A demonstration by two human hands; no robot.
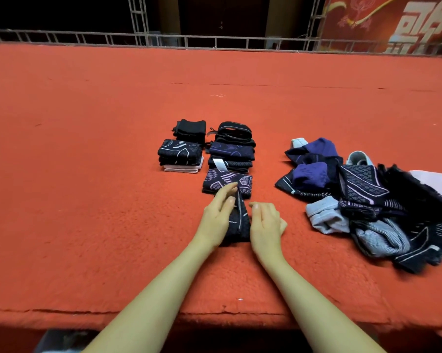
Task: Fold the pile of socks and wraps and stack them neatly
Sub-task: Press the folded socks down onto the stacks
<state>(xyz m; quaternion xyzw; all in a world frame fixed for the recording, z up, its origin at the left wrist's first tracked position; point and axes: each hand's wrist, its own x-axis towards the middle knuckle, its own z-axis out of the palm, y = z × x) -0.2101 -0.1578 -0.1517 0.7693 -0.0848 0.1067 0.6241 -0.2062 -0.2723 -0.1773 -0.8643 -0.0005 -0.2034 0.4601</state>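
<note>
While your left hand (218,212) and right hand (264,222) press open-palmed on either side of the dark sock (237,222), its long axis points straight away from you toward the nearest folded stack (227,180), just beyond on the surface (87,200)

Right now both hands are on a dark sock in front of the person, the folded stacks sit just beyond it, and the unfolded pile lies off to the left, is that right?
Not quite. In the head view the unfolded pile lies to the right, not the left. The rest holds: the left hand and right hand flank the dark sock, with the folded stacks just beyond.
</note>
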